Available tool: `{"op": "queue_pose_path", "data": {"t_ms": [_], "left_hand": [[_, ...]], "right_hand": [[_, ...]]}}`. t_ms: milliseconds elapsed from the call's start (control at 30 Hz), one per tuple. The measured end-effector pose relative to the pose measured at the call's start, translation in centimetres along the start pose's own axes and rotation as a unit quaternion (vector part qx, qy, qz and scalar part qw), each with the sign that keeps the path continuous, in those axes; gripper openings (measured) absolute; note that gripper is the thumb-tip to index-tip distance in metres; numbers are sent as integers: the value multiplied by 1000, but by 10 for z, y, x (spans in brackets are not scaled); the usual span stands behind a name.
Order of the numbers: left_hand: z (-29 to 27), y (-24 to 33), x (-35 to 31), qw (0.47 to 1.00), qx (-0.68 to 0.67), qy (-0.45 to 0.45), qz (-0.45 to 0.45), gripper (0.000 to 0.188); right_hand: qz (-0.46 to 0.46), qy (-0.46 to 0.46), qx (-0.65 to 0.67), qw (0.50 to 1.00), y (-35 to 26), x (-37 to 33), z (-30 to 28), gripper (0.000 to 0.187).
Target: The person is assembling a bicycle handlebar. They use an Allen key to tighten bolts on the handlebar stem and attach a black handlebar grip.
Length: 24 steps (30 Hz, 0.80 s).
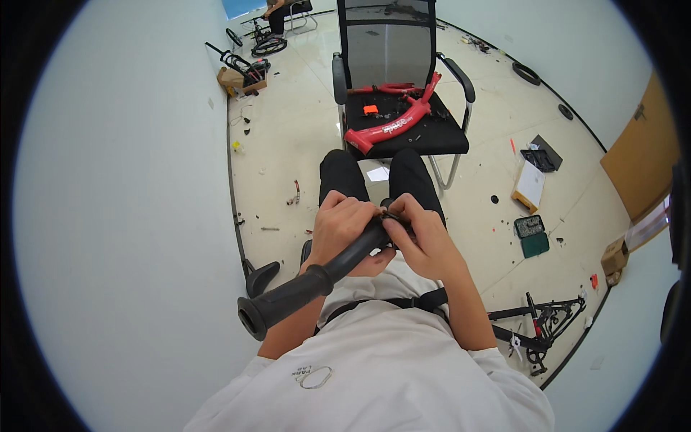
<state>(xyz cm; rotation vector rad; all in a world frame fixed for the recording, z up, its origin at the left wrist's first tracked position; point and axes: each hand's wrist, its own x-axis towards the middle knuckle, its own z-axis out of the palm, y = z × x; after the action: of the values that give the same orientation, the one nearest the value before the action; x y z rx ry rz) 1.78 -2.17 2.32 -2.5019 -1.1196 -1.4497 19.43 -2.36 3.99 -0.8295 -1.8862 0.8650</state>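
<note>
A black bicycle handlebar [354, 253] lies slantwise above my lap, its thick rubber grip [291, 297] pointing toward the lower left. My left hand [344, 229] is closed around the bar's far part, with some fingers hidden beneath it. Against the same part, my right hand [426, 241] pinches with thumb and index finger at a small dark fitting [392, 216]. The fingers cover most of that fitting, so its kind does not show. Both sets of fingertips nearly meet there.
Ahead, a black mesh chair [389, 54] carries a red bicycle frame [394, 129] and an orange piece [371, 110]. A dark frame [536, 327] lies on the floor at right, below an open green case [534, 245]. Farther off, a person [276, 16] sits beside bicycle parts.
</note>
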Motion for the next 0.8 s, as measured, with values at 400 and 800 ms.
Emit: {"op": "queue_pose_path", "data": {"t_ms": [400, 800], "left_hand": [[1, 2, -1, 1000, -7, 5, 2, 34], [1, 2, -3, 1000, 3, 3, -9, 35]], "right_hand": [[8, 3, 24, 1000, 1, -1, -7, 12], [24, -27, -7, 999, 6, -1, -7, 14]]}}
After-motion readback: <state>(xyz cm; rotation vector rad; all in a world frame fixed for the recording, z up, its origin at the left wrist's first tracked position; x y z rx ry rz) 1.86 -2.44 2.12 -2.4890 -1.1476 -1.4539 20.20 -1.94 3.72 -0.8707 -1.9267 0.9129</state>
